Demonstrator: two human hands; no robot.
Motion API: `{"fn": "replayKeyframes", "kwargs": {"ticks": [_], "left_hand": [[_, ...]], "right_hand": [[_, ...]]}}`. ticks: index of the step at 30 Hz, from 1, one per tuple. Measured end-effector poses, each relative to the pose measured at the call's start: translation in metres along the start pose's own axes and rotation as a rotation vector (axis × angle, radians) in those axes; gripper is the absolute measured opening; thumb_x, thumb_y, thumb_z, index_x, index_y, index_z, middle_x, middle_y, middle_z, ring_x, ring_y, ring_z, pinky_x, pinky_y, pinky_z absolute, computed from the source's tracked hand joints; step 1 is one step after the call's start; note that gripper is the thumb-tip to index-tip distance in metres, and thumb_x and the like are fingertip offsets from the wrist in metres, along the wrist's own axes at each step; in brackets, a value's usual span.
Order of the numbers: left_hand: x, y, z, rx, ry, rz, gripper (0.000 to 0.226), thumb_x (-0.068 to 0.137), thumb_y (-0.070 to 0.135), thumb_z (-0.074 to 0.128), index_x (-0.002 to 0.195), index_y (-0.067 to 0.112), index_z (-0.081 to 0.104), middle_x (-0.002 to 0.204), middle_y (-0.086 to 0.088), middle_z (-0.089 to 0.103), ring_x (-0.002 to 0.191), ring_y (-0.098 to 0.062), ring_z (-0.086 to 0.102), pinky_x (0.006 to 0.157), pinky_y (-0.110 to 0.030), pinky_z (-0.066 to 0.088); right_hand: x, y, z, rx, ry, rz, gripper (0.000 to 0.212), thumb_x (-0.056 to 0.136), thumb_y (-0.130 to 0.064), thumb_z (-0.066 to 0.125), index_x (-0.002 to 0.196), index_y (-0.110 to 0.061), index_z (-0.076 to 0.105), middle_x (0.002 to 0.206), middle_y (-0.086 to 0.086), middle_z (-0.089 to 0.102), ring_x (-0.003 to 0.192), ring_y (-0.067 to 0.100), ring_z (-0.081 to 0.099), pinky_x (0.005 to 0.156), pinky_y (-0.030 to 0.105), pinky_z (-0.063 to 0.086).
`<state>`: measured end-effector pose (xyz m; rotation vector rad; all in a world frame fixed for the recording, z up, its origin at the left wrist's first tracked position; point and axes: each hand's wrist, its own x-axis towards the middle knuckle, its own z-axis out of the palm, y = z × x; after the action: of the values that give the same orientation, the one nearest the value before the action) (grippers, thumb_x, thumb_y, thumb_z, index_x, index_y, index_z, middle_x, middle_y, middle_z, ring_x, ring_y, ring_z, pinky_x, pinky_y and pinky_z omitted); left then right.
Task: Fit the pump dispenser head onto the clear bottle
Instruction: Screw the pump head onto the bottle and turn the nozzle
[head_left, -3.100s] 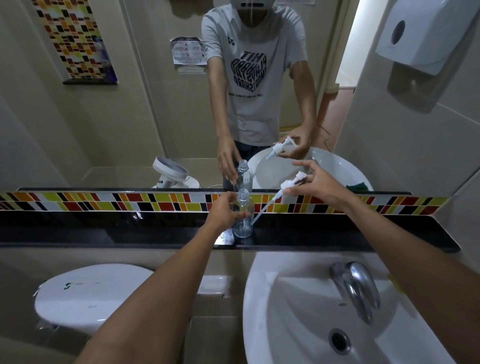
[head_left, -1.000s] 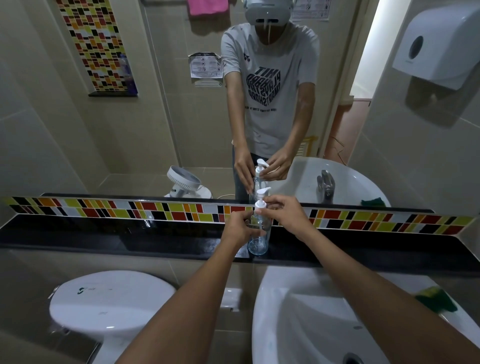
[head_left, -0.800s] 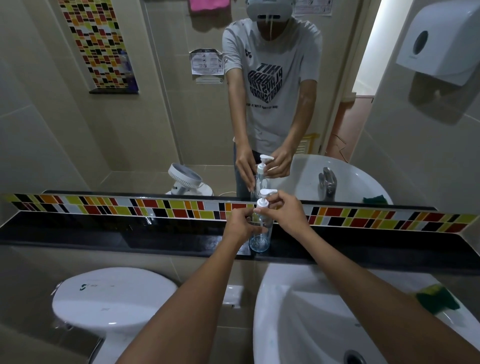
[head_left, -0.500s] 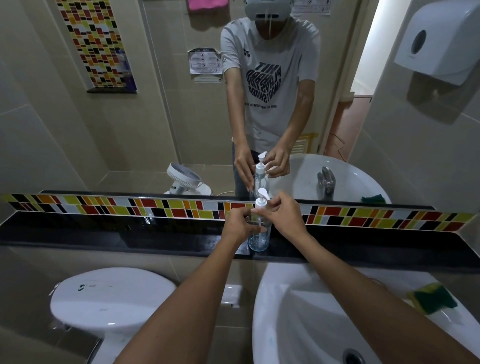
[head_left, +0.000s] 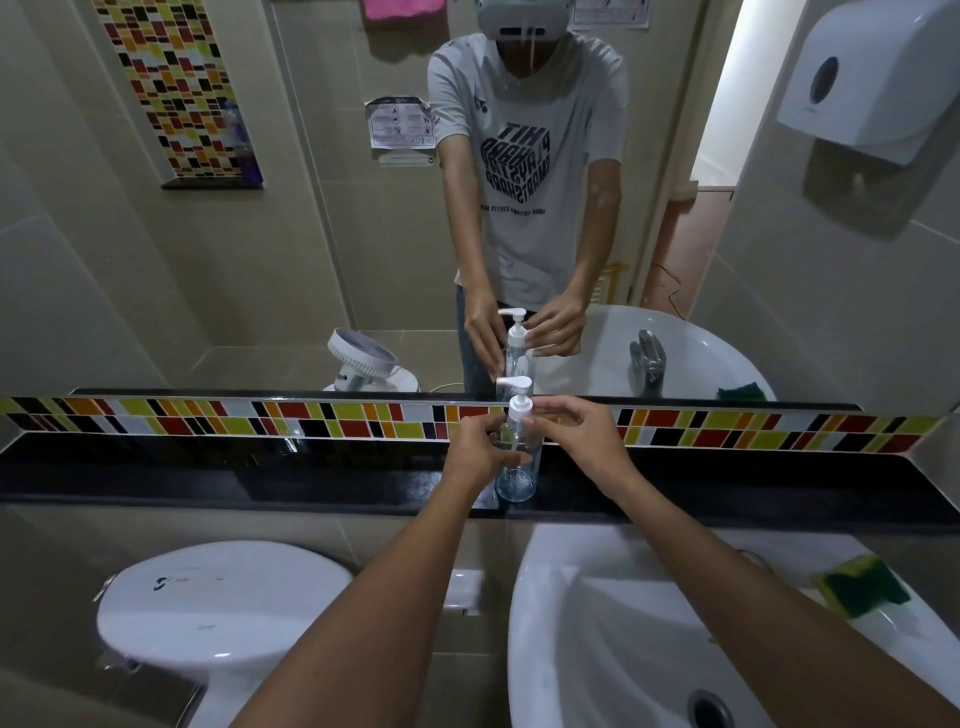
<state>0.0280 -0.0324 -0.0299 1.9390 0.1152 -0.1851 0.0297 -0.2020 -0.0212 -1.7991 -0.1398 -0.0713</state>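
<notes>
The clear bottle (head_left: 515, 475) stands upright on the black ledge (head_left: 260, 467) in front of the mirror. The white pump dispenser head (head_left: 518, 402) sits on its neck, nozzle pointing left, and its tube runs down inside the bottle. My left hand (head_left: 475, 449) grips the bottle's body from the left. My right hand (head_left: 576, 434) comes in from the right, with thumb and fingertips on the pump's collar and the other fingers spread. The mirror repeats the bottle, the pump and both hands.
A white sink basin (head_left: 597, 649) lies below the ledge at the right, with a green and yellow sponge (head_left: 862, 584) on its rim. A white toilet lid (head_left: 218, 608) is at the lower left. A paper dispenser (head_left: 872, 78) hangs on the right wall.
The pump went from held apart in my right hand to seated on the bottle's neck. Over the last half second its nozzle has turned from pointing right to pointing left.
</notes>
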Motion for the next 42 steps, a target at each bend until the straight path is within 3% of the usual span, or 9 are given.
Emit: {"fn": "replayKeyframes", "kwargs": {"ticks": [3,6,10,13,17,24,32,38,42], "left_hand": [[-0.002,0.002,0.001,-0.013,0.000,0.002,0.071,0.074,-0.002,0.088,0.140,0.001,0.063,0.127,-0.004,0.071,0.106,-0.020,0.068,0.101,-0.045,0.060],[-0.001,0.000,0.001,-0.006,0.009,0.012,0.074,0.074,-0.001,0.089,0.143,0.001,0.062,0.133,-0.012,0.071,0.101,-0.018,0.067,0.099,-0.045,0.062],[0.000,-0.003,0.000,0.037,0.008,0.031,0.063,0.073,-0.001,0.089,0.133,0.003,0.070,0.104,-0.004,0.073,0.079,-0.014,0.067,0.089,-0.041,0.064],[0.000,-0.001,0.000,0.043,0.017,0.032,0.062,0.071,0.002,0.091,0.130,0.006,0.072,0.114,-0.011,0.080,0.100,-0.029,0.077,0.093,-0.051,0.064],[0.000,-0.002,0.000,0.027,0.007,0.008,0.061,0.071,0.001,0.091,0.129,0.006,0.073,0.117,-0.011,0.080,0.103,-0.028,0.078,0.095,-0.051,0.063],[0.000,-0.003,0.000,-0.023,-0.002,0.015,0.062,0.074,-0.004,0.087,0.134,0.001,0.069,0.117,-0.012,0.078,0.109,-0.030,0.075,0.094,-0.049,0.064],[0.004,-0.007,0.001,-0.029,0.001,0.000,0.082,0.068,0.004,0.094,0.144,0.002,0.061,0.131,-0.014,0.074,0.112,-0.028,0.075,0.096,-0.048,0.063],[0.004,-0.008,0.002,-0.050,0.006,0.016,0.065,0.072,-0.004,0.089,0.134,0.000,0.069,0.121,-0.015,0.077,0.112,-0.030,0.073,0.094,-0.046,0.064],[0.007,-0.011,0.002,-0.068,-0.005,0.026,0.066,0.073,-0.004,0.088,0.135,0.002,0.069,0.121,-0.015,0.076,0.111,-0.028,0.072,0.095,-0.046,0.064]], "right_hand": [[0.007,0.001,-0.006,-0.028,0.050,0.006,0.037,0.077,-0.023,0.089,0.109,-0.008,0.078,0.101,0.004,0.080,0.098,0.019,0.076,0.090,0.032,0.061],[0.015,-0.004,-0.004,0.039,-0.047,0.060,0.049,0.075,-0.023,0.091,0.120,-0.012,0.074,0.112,0.004,0.079,0.108,0.019,0.074,0.096,0.035,0.060],[0.014,-0.007,0.006,0.035,-0.200,0.059,0.055,0.079,-0.018,0.088,0.131,-0.012,0.070,0.118,0.002,0.079,0.113,0.016,0.073,0.098,0.033,0.057],[0.007,-0.001,0.007,0.072,-0.075,0.050,0.049,0.079,-0.019,0.088,0.125,-0.010,0.074,0.113,0.005,0.080,0.108,0.018,0.075,0.095,0.035,0.061],[0.003,0.004,0.004,0.092,0.050,0.086,0.039,0.077,-0.021,0.089,0.111,-0.007,0.075,0.103,0.009,0.080,0.101,0.024,0.077,0.092,0.036,0.062],[0.010,-0.008,0.012,0.043,-0.174,0.084,0.065,0.077,-0.014,0.089,0.137,-0.007,0.064,0.126,0.005,0.074,0.118,0.016,0.070,0.103,0.029,0.053],[0.001,0.003,0.011,0.088,0.078,0.043,0.046,0.076,-0.013,0.089,0.117,-0.002,0.072,0.108,0.011,0.079,0.105,0.024,0.076,0.091,0.034,0.062],[0.009,-0.010,0.011,0.017,-0.145,0.025,0.057,0.080,-0.014,0.087,0.133,-0.009,0.067,0.124,0.006,0.076,0.120,0.017,0.069,0.102,0.028,0.054],[0.005,-0.005,0.015,-0.013,-0.086,0.012,0.059,0.079,-0.021,0.088,0.133,-0.011,0.068,0.126,0.003,0.075,0.121,0.017,0.069,0.106,0.035,0.053]]}}
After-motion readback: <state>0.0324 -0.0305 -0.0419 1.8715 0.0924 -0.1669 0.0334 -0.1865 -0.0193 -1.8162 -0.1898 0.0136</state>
